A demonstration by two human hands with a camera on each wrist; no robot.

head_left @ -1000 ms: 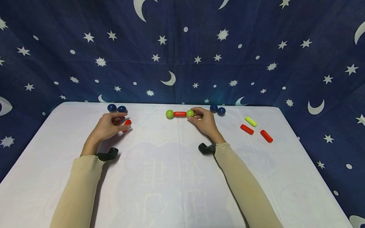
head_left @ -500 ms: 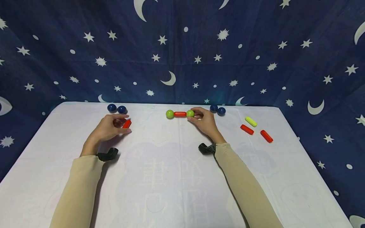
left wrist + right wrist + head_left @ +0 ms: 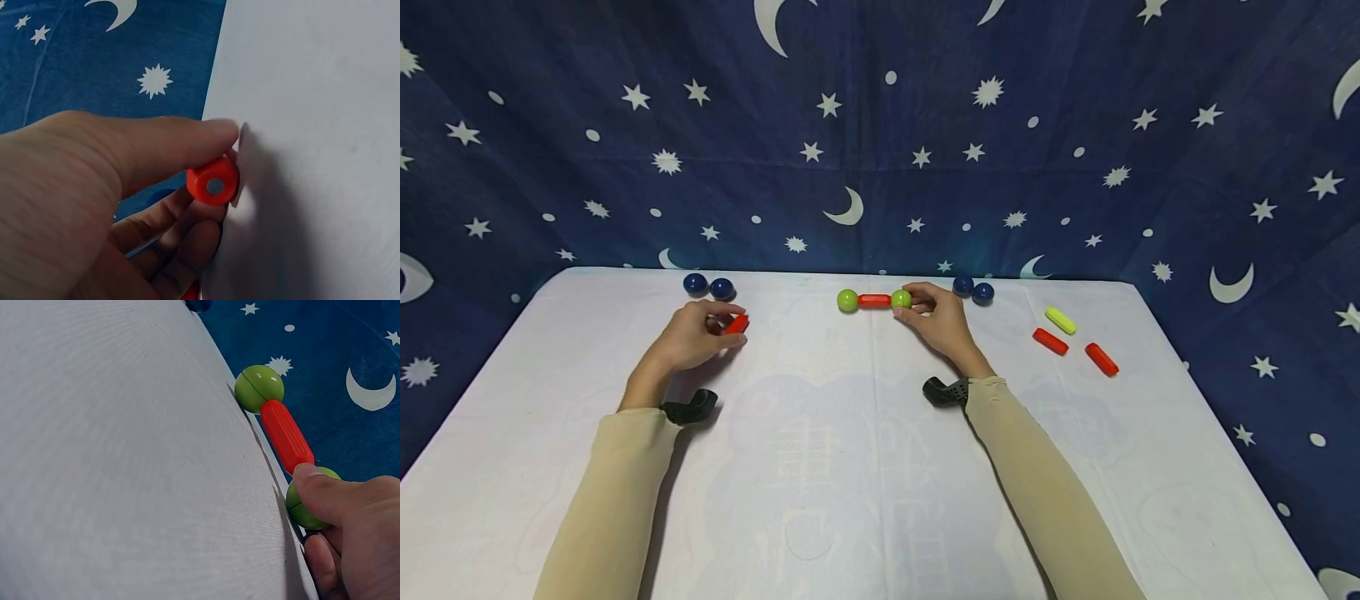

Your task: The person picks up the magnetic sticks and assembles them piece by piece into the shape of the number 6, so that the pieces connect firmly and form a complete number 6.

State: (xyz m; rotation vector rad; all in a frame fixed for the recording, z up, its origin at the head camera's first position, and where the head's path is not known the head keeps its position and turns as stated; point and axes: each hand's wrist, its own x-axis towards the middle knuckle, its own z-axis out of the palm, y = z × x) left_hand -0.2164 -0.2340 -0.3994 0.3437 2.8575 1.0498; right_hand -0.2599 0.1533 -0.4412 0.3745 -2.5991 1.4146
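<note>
On the table's left side, left hand (image 3: 688, 337): angled inward, thumb extended, fingers bent, pinching a red rod (image 3: 212, 181) near two blue balls (image 3: 722, 289).
Red rod: smooth plastic look, faceted, round grey disc (image 3: 214, 186) in its end; cannot tell whether it touches the table (image 3: 820, 375).
Right hand (image 3: 940, 323): angled inward, thumb and fingers bent around the right green ball (image 3: 899, 297).
Joined piece: middle rod (image 3: 875, 300), red and ribbed, touching the right green ball and glossy, seamed left green ball (image 3: 847, 301).
Sleeves (image 3: 1030, 467): plain beige.
</note>
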